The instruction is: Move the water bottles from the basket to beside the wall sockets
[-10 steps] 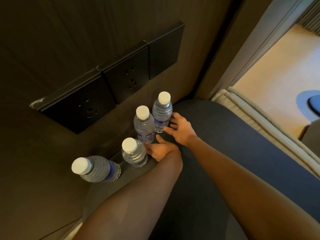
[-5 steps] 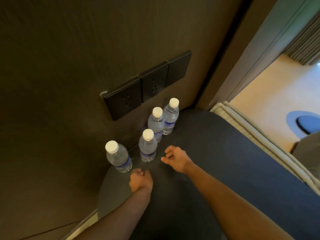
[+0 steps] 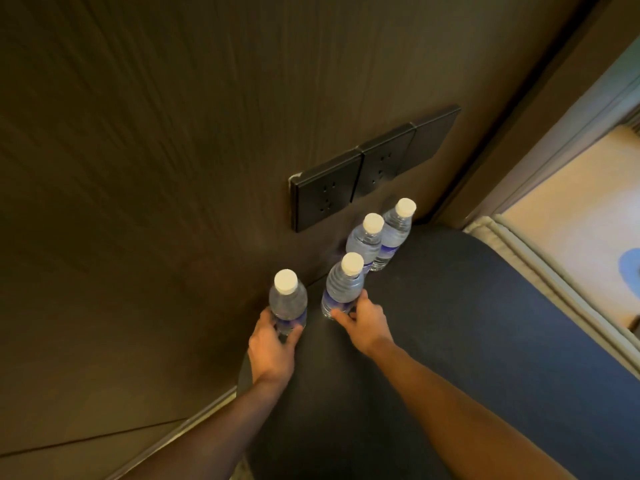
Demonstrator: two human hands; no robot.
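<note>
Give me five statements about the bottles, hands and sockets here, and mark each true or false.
1. Four water bottles stand upright on the dark surface. True.
2. The left hand holds the leftmost bottle. True.
3. The right hand rests flat on the surface, touching nothing else. False: its fingers are on the second bottle.
4. All bottle caps are blue. False: the caps are white.
5. The two far bottles stand below the wall sockets. True.
</note>
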